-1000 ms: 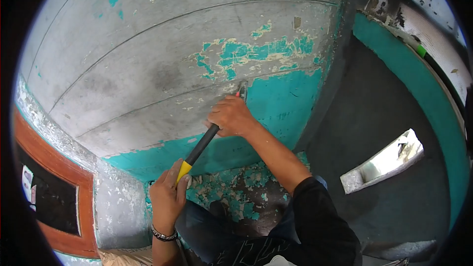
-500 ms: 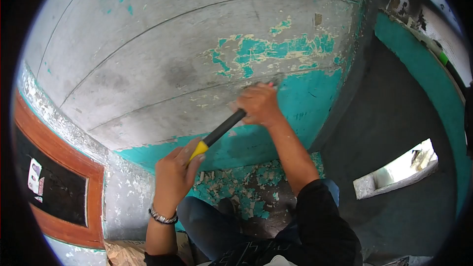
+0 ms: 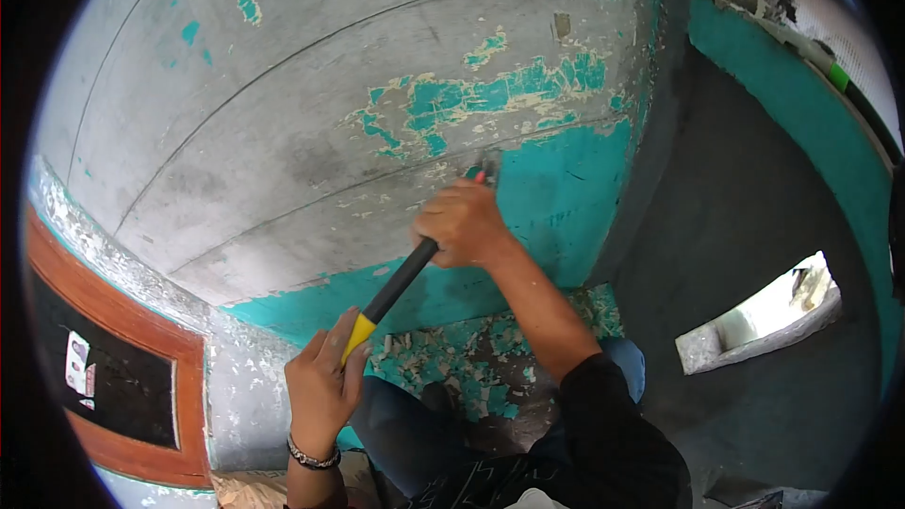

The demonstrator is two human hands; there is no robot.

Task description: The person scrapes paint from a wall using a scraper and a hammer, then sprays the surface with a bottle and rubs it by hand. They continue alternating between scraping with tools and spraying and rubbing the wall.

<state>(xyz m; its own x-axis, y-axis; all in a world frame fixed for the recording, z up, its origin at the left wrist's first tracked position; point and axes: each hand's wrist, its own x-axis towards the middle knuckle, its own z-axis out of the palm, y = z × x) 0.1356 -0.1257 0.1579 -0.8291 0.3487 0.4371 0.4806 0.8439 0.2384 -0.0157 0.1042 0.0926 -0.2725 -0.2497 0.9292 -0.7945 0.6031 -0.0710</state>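
Both hands on one long-handled scraper [image 3: 400, 283], closed around it. Left hand [image 3: 320, 383] grips the yellow section at the lower end, fingers over the top, thumb along the near side; bracelet [image 3: 313, 457] on that wrist. Right hand [image 3: 462, 224] is wrapped around the tool farther up, close to the head, with black handle showing between the two. Red bit sticks out just past the right fist, head blurred beyond it, so can't tell whether the blade is fully flat on the surface. Tool runs diagonally, low left to upper right, head at the wall [image 3: 273, 146], right by the left edge of the big teal paint area [image 3: 561, 203]. Wall is mostly bare grey, with thin curved-looking lines across it and a ragged teal patch [image 3: 481, 96] above the head, cream edges around it. Teal also runs along the wall's bottom. Paint flakes [image 3: 471, 372] scattered on the dark floor [image 3: 514, 434] at the wall's foot, near the person's jeans [image 3: 401, 434]. Dark wall [image 3: 754, 179] on the right, teal band [image 3: 801, 123] along its upper edge, bright slanted opening [image 3: 764, 316] lower down. Reddish-brown wooden frame [image 3: 191, 396] at lower left around a dark panel [image 3: 132, 396] with stickers [image 3: 77, 363] on it.
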